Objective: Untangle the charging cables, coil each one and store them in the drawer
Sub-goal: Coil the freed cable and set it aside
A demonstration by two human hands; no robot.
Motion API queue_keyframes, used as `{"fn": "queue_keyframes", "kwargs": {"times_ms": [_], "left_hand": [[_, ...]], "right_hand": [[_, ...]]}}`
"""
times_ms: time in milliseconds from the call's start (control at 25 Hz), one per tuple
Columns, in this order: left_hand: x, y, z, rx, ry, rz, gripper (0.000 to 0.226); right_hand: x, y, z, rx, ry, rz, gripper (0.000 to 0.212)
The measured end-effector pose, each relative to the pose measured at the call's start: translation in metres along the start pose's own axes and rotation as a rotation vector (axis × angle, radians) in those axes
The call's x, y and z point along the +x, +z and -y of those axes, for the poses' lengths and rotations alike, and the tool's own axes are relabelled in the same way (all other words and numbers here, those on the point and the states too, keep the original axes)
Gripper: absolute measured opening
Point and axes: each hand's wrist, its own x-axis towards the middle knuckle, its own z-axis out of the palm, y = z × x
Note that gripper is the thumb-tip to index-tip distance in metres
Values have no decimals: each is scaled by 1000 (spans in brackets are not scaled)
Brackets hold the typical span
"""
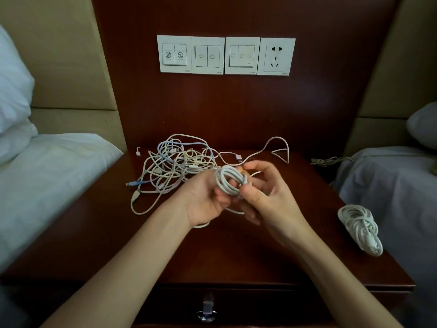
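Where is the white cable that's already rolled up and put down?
In the head view, the finished white coiled cable lies at the right edge of the dark wooden nightstand, beside the grey-sheeted bed.

Drawer [248,306] partly beyond bottom edge.

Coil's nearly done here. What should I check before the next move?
1. Coil gripped by left hand and right hand: ok.
2. Coil's tail wound in: cannot tell; a strand trails below the hands.
3. Drawer open: not ok, shut.
4. Tangle cleared: not ok, piled on the nightstand.
5. Finished coil secure: cannot tell; it lies at the nightstand's right edge.
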Motion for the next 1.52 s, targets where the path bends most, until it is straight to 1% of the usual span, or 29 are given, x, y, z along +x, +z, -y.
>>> {"fn": "queue_keyframes", "kwargs": {"times_ms": [40, 80, 120, 200, 240, 280, 320, 360, 440, 520, 600, 680, 760, 800, 880, 960, 1000, 1040, 1120, 1200, 1280, 1360, 1440, 1520], "left_hand": [[1, 2, 3, -42, -2, 11, 27], [2, 3, 5, -7, 34, 21, 31], [3, 5, 8, 75, 87, 17, 34], [5, 4, 15, 325, 195, -21, 39], [6, 3, 19, 456, 239, -43, 35], [6, 4, 22, 547, 267, -63, 28], [7, 6, 24, 595, 286, -77, 21], [6, 8, 25, 605, 301, -86, 17], [5, 12, 24, 600, 362, -70, 15], [4, 10, 21, 656, 429, -49, 21], [3, 6, 18, 754, 466, -26, 19], [2, 2, 18, 825, 461, 21, 18], [0, 2, 18, 867, 461, 60, 12], [0, 1, 18, 865, 471, 84, 9], [1, 0, 19, 815, 513, 173, 15], [2, -1, 21, 801, 584, 242, 21], [2, 0, 22, 802, 619, 232, 19], [3, 1, 23, 799, 648, 193, 15], [5, 3, 24, 795, 689, 69, 17], [8, 2, 23, 827, 707, -28, 21], [11, -2, 21, 880, 691, -76, 24], [10, -1, 20, 872, 657, -86, 26], [8, 2, 19, 839, 607, -64, 25], [7, 1, 17, 824, 549, -25, 26]], "right_hand": [[0, 1, 0, 31, 20, -10, 50], [0, 2, 1, 23, 31, -29, 51], [0, 3, 1, -5, 30, -64, 49], [2, 2, 0, -8, 11, -192, 33], [4, 1, -2, 36, 14, -267, 23], [6, -1, -3, 87, 28, -332, 19], [8, -2, -4, 107, 40, -383, 20], [9, -3, -5, 72, 40, -423, 20], [9, -4, -5, -97, -3, -467, 16], [8, -2, -5, -256, -55, -459, 13], [8, -3, -6, -398, -66, -448, 12], [7, -5, -5, -533, -47, -441, 12], [7, -5, -5, -602, -35, -430, 15], [8, -5, -5, -603, -31, -437, 15], [10, -8, -4, -496, 5, -470, 14], [10, -10, 2, -235, 90, -453, 19], [9, -10, 5, -109, 136, -405, 23], [7, -10, 9, -33, 172, -342, 25], [2, -7, 12, -41, 202, -256, 27], [2, -4, 8, -169, 185, -268, 24], [3, 0, 4, -308, 130, -276, 23], [3, 5, 1, -317, 30, -225, 27], [2, 6, 1, -254, -37, -168, 33], [3, 4, 0, -195, -45, -167, 27]]}}
